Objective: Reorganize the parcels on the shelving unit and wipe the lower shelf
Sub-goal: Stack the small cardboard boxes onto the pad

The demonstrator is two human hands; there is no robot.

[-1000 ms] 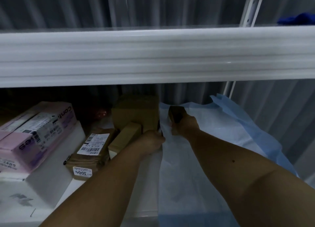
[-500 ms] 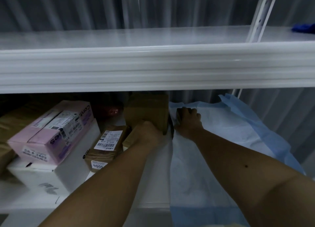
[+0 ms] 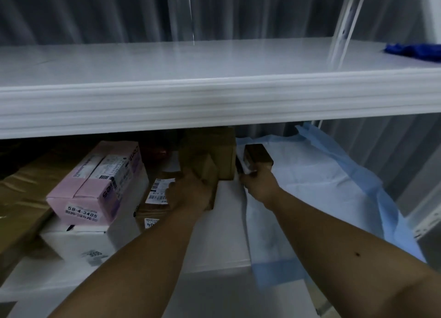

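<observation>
A white top shelf (image 3: pixel 191 64) runs across the middle of the frame, and its thick front edge hides part of what is below. Grey curtains (image 3: pixel 95 12) hang behind it. A dark blue cloth (image 3: pixel 415 51) lies on the top shelf at the far right. A white post (image 3: pixel 343 24) stands at the upper right.

Under it is the lower shelf (image 3: pixel 222 234), white and dim. A light blue sheet (image 3: pixel 322 193) covers its right side and hangs over the front edge.

At the left, a pink box (image 3: pixel 95 186) sits on a white box (image 3: pixel 78 239). The pink box has a white label that reads "58-4-3405". It has purple letters on its side too, but only bits of them can be read. A brown package (image 3: pixel 19 198) lies at the far left. A small brown parcel (image 3: pixel 155 203) in the middle has a barcode label and a tag that ends in "04".

The left hand (image 3: pixel 191 193) is in the middle of the frame. Its fingers curl around a long brown box (image 3: pixel 210 172), which leans on a big brown box (image 3: pixel 214 150) at the back. The hand is just beside the small brown parcel.

The right hand (image 3: pixel 260 184) is a little to the right. Its fingers curl around the near end of a dark small box (image 3: pixel 257 155). This box lies on the blue sheet, just beside the big brown box. The fingertips are hidden, so how tight the hold is cannot be seen.
</observation>
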